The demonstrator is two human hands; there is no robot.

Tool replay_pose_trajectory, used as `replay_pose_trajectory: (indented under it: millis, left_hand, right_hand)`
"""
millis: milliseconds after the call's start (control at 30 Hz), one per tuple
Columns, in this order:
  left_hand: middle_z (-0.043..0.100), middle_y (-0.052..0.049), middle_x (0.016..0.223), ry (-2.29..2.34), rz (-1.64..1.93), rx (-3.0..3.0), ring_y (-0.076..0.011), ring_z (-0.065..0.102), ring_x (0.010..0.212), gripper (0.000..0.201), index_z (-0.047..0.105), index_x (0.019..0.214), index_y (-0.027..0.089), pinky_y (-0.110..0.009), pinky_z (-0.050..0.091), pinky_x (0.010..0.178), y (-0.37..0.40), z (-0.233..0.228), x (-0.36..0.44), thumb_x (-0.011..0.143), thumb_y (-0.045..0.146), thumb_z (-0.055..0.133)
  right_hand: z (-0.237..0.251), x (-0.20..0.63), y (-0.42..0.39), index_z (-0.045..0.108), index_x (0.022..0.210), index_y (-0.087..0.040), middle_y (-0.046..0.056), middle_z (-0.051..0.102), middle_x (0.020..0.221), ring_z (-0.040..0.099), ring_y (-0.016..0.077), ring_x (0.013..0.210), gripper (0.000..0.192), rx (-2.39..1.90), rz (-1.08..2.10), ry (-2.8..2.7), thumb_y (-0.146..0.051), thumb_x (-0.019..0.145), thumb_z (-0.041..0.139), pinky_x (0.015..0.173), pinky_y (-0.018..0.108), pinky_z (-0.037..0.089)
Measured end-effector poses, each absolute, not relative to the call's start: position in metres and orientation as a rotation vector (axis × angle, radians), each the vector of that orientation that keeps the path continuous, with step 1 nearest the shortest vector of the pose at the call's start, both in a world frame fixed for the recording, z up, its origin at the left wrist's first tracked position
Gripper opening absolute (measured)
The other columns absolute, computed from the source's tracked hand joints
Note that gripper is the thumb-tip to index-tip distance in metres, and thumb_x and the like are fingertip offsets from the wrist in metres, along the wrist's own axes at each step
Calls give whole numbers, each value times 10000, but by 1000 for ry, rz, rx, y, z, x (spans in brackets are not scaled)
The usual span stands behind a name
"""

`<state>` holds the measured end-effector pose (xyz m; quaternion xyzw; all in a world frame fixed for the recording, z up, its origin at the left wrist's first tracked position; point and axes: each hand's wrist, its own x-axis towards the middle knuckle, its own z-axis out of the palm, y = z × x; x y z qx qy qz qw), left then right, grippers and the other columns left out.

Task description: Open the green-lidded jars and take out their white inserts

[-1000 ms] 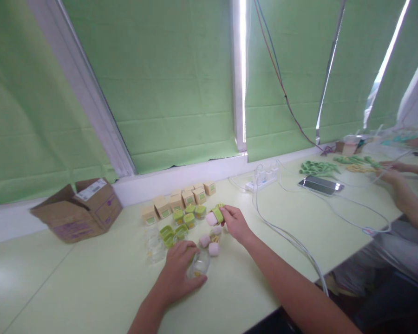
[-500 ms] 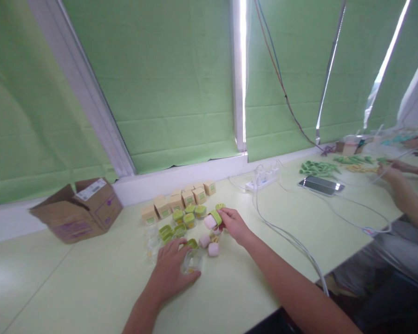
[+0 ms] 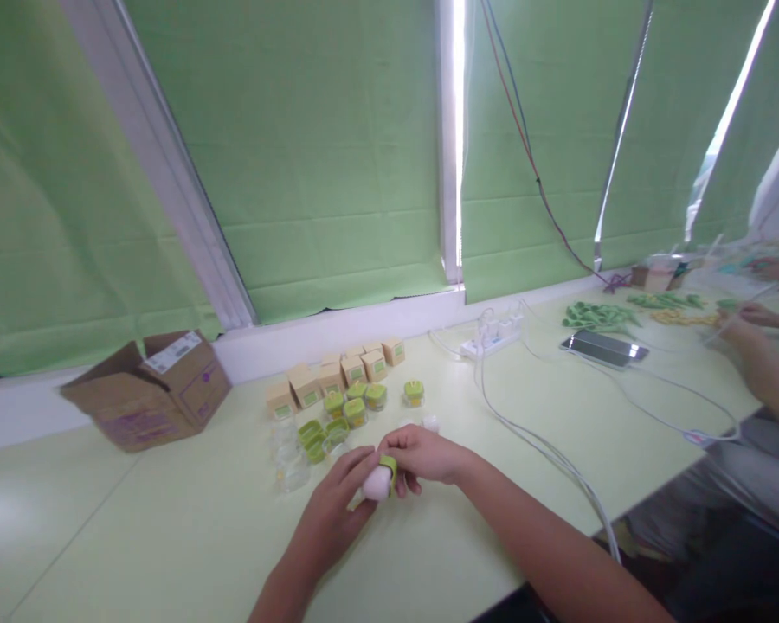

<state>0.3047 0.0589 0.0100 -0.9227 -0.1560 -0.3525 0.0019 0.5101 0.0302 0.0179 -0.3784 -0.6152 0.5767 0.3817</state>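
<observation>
A pale pinkish-white rounded piece with a green band is held low over the table between my two hands. My left hand curls around its left side, thumb below and fingers above. With pinched fingers, my right hand grips it at the green band. What the piece is exactly, I cannot make out. Just beyond the right hand lies a small whitish piece, partly hidden. Small clear jars with green lids stand behind the hands, and one more lidded jar stands apart to the right.
Loose green lids and clear jars lie left of the hands. Small tan boxes line the back. A cardboard box stands left. Rightward are a power strip, white cables, a phone and another person's arm.
My right hand has brought the banded piece down and left to my left hand. My left hand has moved from a clear jar onto the piece.
</observation>
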Motion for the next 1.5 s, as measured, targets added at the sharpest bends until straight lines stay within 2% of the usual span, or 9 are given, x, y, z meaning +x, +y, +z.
replay_pose_trajectory:
  millis: [200,367,533,667,767,933,1133,1333,1500]
  left_hand:
    - [606,-104,1147,-773,-1199,-2934,-216,583,1048,412,517,1185,192,-349,492,899,54,15,305,785,240,604]
    - [614,-95,1070,-892,-1190,-2998,-194,584,943,382,559,1124,180,-332,492,832,49,25,307,757,268,624]
    - [590,-36,766,-953,-1165,-2968,-121,508,626,331,598,1033,150,-249,455,594,49,29,310,747,314,618]
    - [558,-15,690,-982,-1144,-2969,-116,486,600,301,616,998,141,-233,427,568,50,27,309,756,321,603]
    - [581,-20,718,-1018,-1151,-3021,-117,497,603,404,575,1142,142,-234,435,574,53,25,305,789,338,582]
    - [649,-64,819,-1148,-1251,-3203,-159,596,729,435,573,1201,142,-285,504,680,56,26,300,880,395,427]
    - [655,-24,678,-1388,-1296,-3217,-127,595,563,408,617,1149,128,-225,501,547,55,26,305,858,370,466]
    - [705,-41,888,-1277,-1191,-3037,-143,645,687,366,654,1092,144,-226,520,633,55,25,306,815,294,468]
    - [706,-36,906,-1189,-1092,-2944,-159,659,765,349,660,1070,160,-236,527,676,57,22,305,825,277,440]
  right_hand:
    - [17,510,33,594,812,-139,-26,513,511,428,61,401,314,-1165,1168,-1654,-383,898,416,395,160,318]
    - [28,507,26,620,993,-164,15,586,818,515,86,655,277,-1064,732,-1677,-385,840,552,593,194,420]
    - [32,504,21,600,1174,-212,41,549,948,524,131,778,682,-977,535,-1891,-477,575,788,688,242,448]
    - [28,502,23,660,1092,-231,34,532,922,523,120,781,509,-945,532,-1901,-472,653,747,699,233,447]
    - [27,502,24,679,1043,-219,34,529,904,516,108,749,434,-947,507,-1866,-459,684,731,664,218,440]
    - [25,502,24,653,1074,-208,44,541,907,528,129,806,466,-945,318,-1925,-484,703,711,739,242,446]
    - [19,499,26,613,1137,-206,65,544,980,537,147,862,536,-985,141,-2044,-546,726,661,793,249,452]
    - [18,497,27,621,1121,-212,59,555,966,539,142,804,493,-1026,-14,-2124,-556,767,610,747,235,443]
    - [20,494,23,620,1106,-206,52,574,895,527,138,736,408,-1076,-110,-2157,-491,820,566,686,234,428]
